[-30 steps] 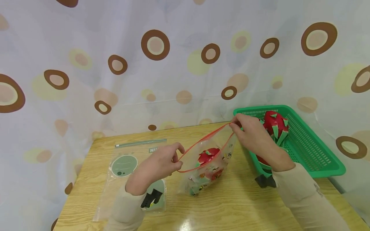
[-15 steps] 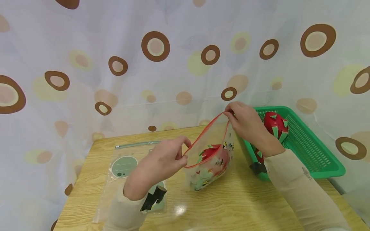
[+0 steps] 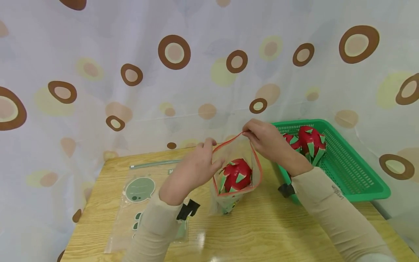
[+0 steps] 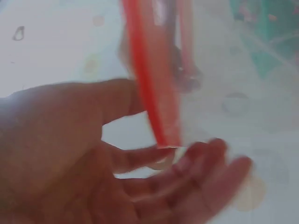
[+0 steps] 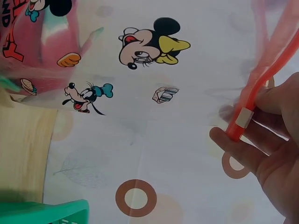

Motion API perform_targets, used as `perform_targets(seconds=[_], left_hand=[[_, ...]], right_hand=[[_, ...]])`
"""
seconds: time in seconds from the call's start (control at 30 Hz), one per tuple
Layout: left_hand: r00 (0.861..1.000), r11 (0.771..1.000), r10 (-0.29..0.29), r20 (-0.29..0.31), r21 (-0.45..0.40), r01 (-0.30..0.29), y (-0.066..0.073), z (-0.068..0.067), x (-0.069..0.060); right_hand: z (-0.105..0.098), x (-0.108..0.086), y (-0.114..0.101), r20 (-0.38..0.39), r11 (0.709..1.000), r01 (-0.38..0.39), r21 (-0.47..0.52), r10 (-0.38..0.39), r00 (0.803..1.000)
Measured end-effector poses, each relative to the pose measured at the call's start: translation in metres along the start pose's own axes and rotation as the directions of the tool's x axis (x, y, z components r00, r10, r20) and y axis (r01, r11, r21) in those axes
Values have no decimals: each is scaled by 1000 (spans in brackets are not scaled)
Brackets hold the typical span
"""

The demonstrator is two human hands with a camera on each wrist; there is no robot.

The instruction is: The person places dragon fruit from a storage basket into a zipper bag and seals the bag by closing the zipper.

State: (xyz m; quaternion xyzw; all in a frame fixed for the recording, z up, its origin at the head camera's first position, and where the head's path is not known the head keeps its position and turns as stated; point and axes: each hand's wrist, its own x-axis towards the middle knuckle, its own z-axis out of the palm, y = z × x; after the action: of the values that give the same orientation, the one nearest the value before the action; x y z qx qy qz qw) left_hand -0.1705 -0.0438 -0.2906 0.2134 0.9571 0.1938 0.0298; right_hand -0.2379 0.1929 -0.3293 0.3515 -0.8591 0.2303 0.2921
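Red-edged bag (image 3: 237, 150) has turned, seemingly cloudy.

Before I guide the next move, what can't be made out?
Left wrist: grip of the left hand; fingers blurred, thumb tip behind the red strip of the open bag.
Head: part of the flat bag, behind the left sleeve.
Head: left side of the basket, partly behind the right hand and right sleeve.
Right wrist: lettering, cut off by the left edge.

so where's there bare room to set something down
Bare: the table in front of the open bag, between both sleeves, and the near right of the green basket. Crowded: the table's left, with a flat bag under the left sleeve, and the basket's far left, holding red fruits.
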Motion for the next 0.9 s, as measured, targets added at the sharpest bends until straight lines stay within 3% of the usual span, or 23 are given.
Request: perform_targets(seconds=[0.1,0.23,0.3,0.37,0.53,0.67,0.77,0.9], left_hand=[[993,998,60,-102,-20,-62,-4,4,14],[959,989,137,-247,-16,-146,-10,10,24],[945,985,160,-287,-22,-173,-12,11,27],[939,981,173,-298,-32,-191,-12,12,30],[957,975,139,-254,-133,-177,-9,13,35],[974,956,85,-211,-259,-140,-6,15,37],[981,930,14,-192,-357,-83,-4,15,38],[979,903,-76,-190,-429,-13,-1,14,38]], right_hand=[[2,-1,-1,2,1000,-4,6,4,1000],[4,-2,-2,-2,1000,-12,12,12,1000],[4,-2,-1,-6,1000,-15,13,15,1000],[4,-2,0,-10,1000,-24,10,24,1000],[4,-2,2,-26,999,-54,-5,54,998],[1,-4,2,-21,996,-84,0,84,996],[-2,-6,3,19,993,-118,16,117,993],[-8,-11,5,118,980,-193,52,186,976]])
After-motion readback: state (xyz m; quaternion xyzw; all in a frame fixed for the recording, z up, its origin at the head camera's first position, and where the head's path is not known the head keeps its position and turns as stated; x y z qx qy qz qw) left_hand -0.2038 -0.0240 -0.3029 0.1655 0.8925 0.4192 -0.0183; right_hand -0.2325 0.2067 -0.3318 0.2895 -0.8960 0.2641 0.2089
